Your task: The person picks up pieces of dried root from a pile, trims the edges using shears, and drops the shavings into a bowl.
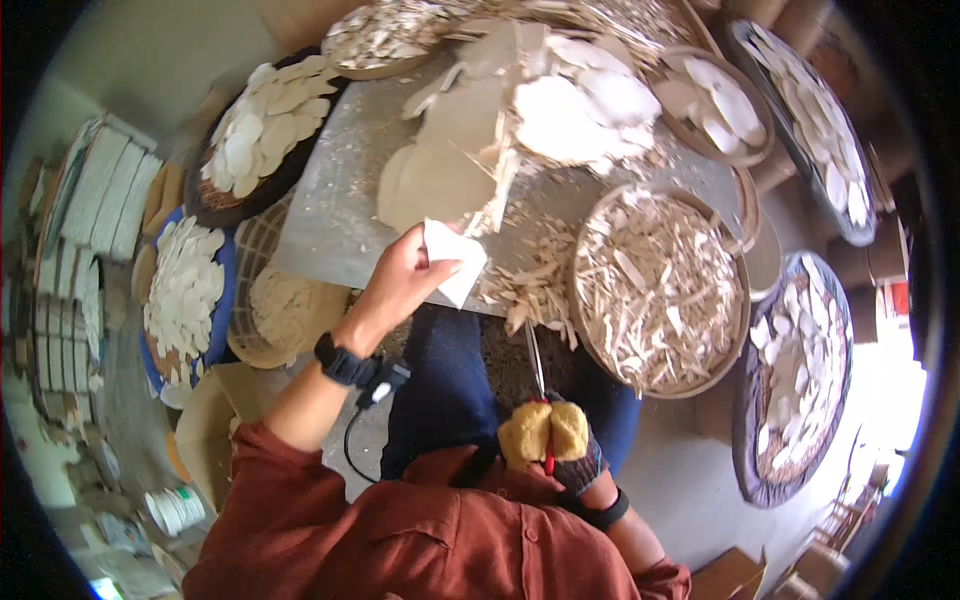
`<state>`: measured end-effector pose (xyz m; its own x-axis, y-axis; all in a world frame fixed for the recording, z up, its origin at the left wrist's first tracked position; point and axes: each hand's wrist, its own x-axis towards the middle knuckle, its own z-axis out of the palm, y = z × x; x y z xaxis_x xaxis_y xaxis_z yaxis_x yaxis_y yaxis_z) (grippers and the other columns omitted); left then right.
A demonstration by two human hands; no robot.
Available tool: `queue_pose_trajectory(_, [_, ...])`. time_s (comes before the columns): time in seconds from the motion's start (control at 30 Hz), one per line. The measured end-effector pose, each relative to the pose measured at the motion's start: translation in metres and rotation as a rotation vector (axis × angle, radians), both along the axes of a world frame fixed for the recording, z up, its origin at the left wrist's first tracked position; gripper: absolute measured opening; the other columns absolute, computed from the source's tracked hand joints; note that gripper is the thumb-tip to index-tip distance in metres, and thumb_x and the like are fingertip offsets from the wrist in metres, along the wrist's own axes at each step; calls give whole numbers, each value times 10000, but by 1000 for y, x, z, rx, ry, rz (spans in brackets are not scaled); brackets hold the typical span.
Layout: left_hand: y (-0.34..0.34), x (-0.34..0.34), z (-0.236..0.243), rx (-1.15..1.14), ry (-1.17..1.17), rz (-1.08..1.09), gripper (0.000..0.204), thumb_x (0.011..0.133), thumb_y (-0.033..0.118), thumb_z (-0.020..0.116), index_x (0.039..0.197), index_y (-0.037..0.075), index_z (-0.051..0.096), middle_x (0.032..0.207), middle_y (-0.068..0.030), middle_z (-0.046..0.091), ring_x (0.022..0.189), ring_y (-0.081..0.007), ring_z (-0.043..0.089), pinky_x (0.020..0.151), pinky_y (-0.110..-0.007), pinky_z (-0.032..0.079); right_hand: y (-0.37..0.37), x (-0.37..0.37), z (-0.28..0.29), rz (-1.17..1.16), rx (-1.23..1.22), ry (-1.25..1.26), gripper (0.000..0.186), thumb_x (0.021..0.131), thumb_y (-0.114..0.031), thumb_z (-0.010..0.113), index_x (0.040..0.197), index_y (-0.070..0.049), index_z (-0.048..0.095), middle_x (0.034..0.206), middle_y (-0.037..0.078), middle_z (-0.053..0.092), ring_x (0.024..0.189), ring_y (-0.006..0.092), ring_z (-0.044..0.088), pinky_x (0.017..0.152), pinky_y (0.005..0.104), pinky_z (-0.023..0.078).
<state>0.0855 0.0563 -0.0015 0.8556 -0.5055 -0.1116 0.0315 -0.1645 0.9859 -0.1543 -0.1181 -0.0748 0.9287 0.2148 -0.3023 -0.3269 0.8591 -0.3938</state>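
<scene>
My left hand (403,268) is closed on a white flat piece (455,262) with angular edges, thumb on top, just over the near edge of the metal-topped table (335,215). Close to my body, my right hand (580,470) wears a dark knitted glove and is closed round a knife (537,360). Its thin blade points away from me toward the table edge, and a bit of red handle shows. Yellow foam (545,435) covers part of this grip and hides most of the fingers. Beyond my left hand lie stacked large pale round slices (435,180).
A round basket of pale shavings (665,290) sits at the table's right corner. Loose shavings (545,270) lie along the edge. Trays of white slices stand left (185,285) and right (800,370). A cable (352,440) hangs from a device at my left wrist.
</scene>
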Motion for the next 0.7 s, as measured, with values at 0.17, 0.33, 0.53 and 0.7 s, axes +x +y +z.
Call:
queue_pose_trajectory(0.17, [-43,-64,-7,-292,293,-14,410,879,47,497,1224,34,276,965,-169,595,800,-243,631,660,-335,543,8,27,1,-183,179,-164,302,877,-178,533,1098,27,534,1078,126,599,962,219,596,842,337,480])
queue_pose_trajectory(0.33, [-80,-92,-22,-209,219,-4,439,861,37,545,1236,-4,321,948,-125,615,812,-104,586,695,-234,485,-4,19,-2,-313,-557,-227,210,876,-99,522,1056,2,558,1007,93,616,928,177,600,812,319,491])
queue_pose_trajectory(0.53, [-119,-111,-26,-322,228,70,477,860,20,533,1293,-21,338,992,-123,614,811,-125,601,686,-254,522,-31,-4,5,-270,-916,-190,274,797,-180,627,1046,-71,589,1017,117,620,924,230,607,817,328,481])
queue_pose_trajectory(0.7, [-130,-107,-31,-221,224,4,412,881,47,496,1274,-22,393,1046,-134,585,820,-185,629,652,-282,559,-42,-15,13,-158,-1254,-305,222,892,-117,509,1076,-1,552,1044,103,605,957,175,588,849,303,466])
